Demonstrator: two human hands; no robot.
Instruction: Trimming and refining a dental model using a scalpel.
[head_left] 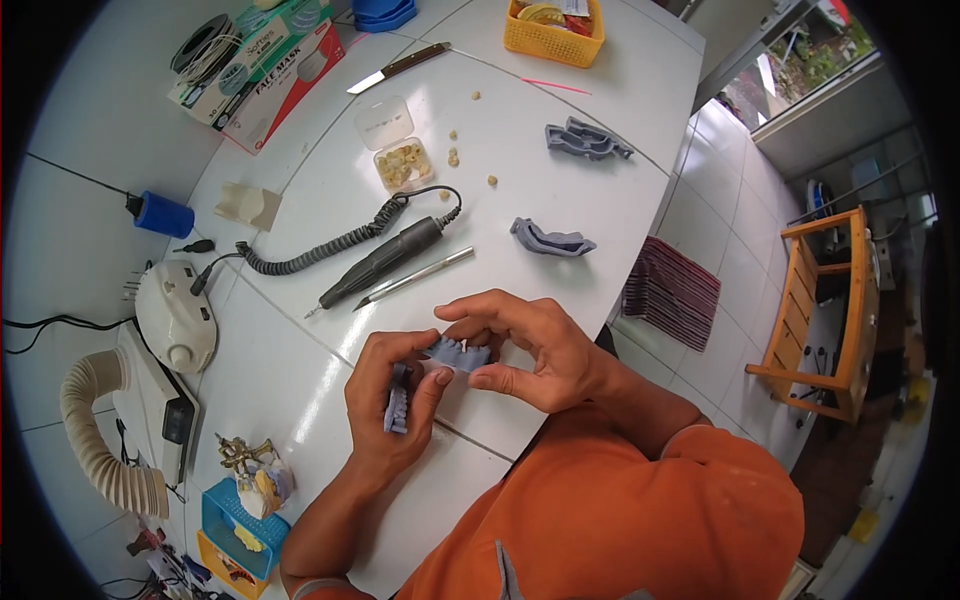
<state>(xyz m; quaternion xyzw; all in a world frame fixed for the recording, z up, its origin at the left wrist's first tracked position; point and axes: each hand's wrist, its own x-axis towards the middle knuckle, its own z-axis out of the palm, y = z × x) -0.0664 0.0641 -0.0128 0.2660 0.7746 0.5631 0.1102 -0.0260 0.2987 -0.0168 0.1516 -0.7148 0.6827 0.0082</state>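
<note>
My left hand (385,390) is closed round a blue-grey dental model (455,353), its thumb and index finger at the model's left end. A second toothed piece (396,408) of the same colour rests in that palm, partly covered by the fingers. Curled round the right end of the first model is my right hand (535,350), with the thumb touching its lower edge. Beyond the hands lie a black handpiece (385,262) with a coiled cord and a slim metal knife (415,277). Two grey curved dental pieces, one nearer (552,240) and one farther (585,140), lie to the right.
A clear box of tooth-like bits (402,165) stands open, with several loose bits nearby. Farther back are a wooden-handled knife (400,68) and a yellow basket (553,38). At left stand a white control unit (177,318), a ribbed hose (95,430) and a blue basket (238,525).
</note>
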